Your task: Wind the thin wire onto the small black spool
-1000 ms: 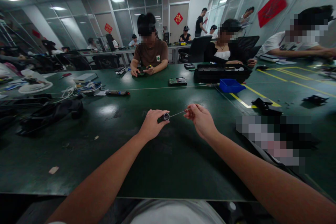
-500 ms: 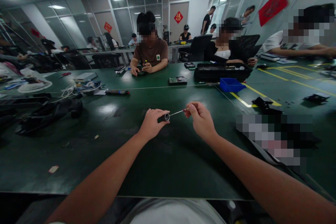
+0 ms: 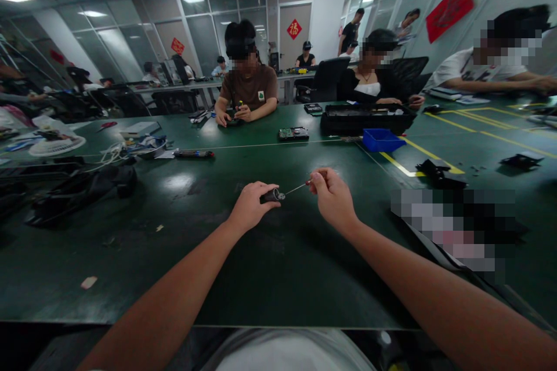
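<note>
In the head view, my left hand [image 3: 249,207] is closed around a short dark tube [image 3: 270,196], its round open end facing right. At that opening a small grey round piece [image 3: 281,196] sits partly out of the tube. My right hand [image 3: 334,196] pinches the reddish handle of a thin screwdriver [image 3: 296,188]. The slim metal shaft points left, and its tip meets or nearly meets the grey piece; exact contact is too small to tell. Both hands are above the green table [image 3: 304,278].
Beyond my hands are a hard drive [image 3: 293,134], a blue bin [image 3: 383,139] and a long black housing [image 3: 368,118]. Black parts [image 3: 441,173] lie to the right, a black casing [image 3: 82,191] to the left. A person [image 3: 248,87] sits across the table, working on a small object.
The screwdriver tip has drawn back slightly from the tube's mouth, and the grey round piece has appeared outside the opening. Both hands keep nearly the same place.
</note>
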Action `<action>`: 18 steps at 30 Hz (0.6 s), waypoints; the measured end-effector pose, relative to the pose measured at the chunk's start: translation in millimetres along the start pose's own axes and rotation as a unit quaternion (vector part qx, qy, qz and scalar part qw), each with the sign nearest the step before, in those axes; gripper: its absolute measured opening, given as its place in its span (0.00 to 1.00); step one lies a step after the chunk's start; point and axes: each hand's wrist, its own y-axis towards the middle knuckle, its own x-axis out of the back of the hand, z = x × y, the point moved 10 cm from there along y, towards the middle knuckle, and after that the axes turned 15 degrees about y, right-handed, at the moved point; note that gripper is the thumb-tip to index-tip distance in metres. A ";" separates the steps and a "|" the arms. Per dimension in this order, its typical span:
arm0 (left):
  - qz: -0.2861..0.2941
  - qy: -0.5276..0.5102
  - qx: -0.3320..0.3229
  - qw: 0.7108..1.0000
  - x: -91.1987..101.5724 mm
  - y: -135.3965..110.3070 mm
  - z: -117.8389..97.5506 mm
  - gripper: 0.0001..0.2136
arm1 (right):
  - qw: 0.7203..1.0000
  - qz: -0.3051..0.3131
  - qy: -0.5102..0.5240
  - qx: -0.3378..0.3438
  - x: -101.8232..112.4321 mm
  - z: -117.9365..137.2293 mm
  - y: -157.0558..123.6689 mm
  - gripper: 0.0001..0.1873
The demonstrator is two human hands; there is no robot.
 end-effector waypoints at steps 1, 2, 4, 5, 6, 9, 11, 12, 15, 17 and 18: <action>-0.005 -0.017 0.010 1.000 0.7 -0.1 2.3 0.19 | 1.000 -0.002 0.000 -0.001 0.7 0.6 0.0 0.12; -0.012 -0.034 0.023 0.999 1.8 -0.1 5.2 0.18 | 1.000 -0.004 0.002 -0.002 1.2 0.9 0.1 0.12; -0.034 -0.077 0.056 0.995 4.5 0.1 13.3 0.17 | 1.000 -0.009 0.010 -0.002 2.1 1.3 0.1 0.12; -0.045 -0.107 0.076 0.990 5.2 0.4 18.4 0.16 | 1.000 -0.012 0.016 0.001 2.3 1.3 0.0 0.12; -0.055 -0.144 0.097 0.983 5.2 0.8 24.1 0.15 | 1.000 -0.014 0.024 0.003 2.4 1.1 -0.1 0.12; -0.058 -0.282 0.165 0.943 -1.4 2.0 41.2 0.16 | 0.999 -0.022 0.046 0.012 2.5 -0.7 -0.7 0.11; -0.055 -0.363 0.197 0.909 -5.0 2.5 48.2 0.16 | 0.999 -0.020 0.046 0.017 1.6 -1.3 -1.4 0.12; -0.055 -0.393 0.203 0.895 -4.9 2.9 49.4 0.16 | 0.999 -0.017 0.041 0.020 0.9 -1.0 -1.7 0.12; -0.039 -0.420 0.193 0.886 1.8 4.4 43.7 0.12 | 0.999 0.000 0.029 0.021 -2.6 0.5 -2.6 0.12; -0.005 -0.394 0.169 0.903 7.1 5.2 32.2 0.14 | 0.999 0.010 0.027 0.018 -4.2 1.6 -2.9 0.11; 0.016 -0.369 0.155 0.916 9.4 5.2 25.0 0.14 | 0.999 0.012 0.025 0.019 -4.5 2.6 -2.9 0.11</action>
